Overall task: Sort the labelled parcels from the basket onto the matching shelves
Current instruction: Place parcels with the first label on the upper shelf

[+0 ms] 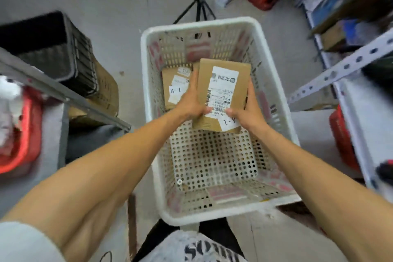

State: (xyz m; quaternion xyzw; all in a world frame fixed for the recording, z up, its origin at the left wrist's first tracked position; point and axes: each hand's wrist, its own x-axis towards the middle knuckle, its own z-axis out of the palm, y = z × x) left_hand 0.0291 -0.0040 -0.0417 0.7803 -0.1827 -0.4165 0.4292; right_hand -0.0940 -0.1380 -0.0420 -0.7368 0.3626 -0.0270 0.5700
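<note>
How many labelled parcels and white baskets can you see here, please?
Labelled parcels: 2, the held parcel and the parcel lying in the basket
White basket: 1
Total: 3

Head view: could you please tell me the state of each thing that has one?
held parcel: lifted over the basket, label up, marked A-1.
second parcel: lying in the basket, label up.
basket: upright, open-topped.
left hand: grips the held parcel's left edge.
right hand: grips its right edge.
</note>
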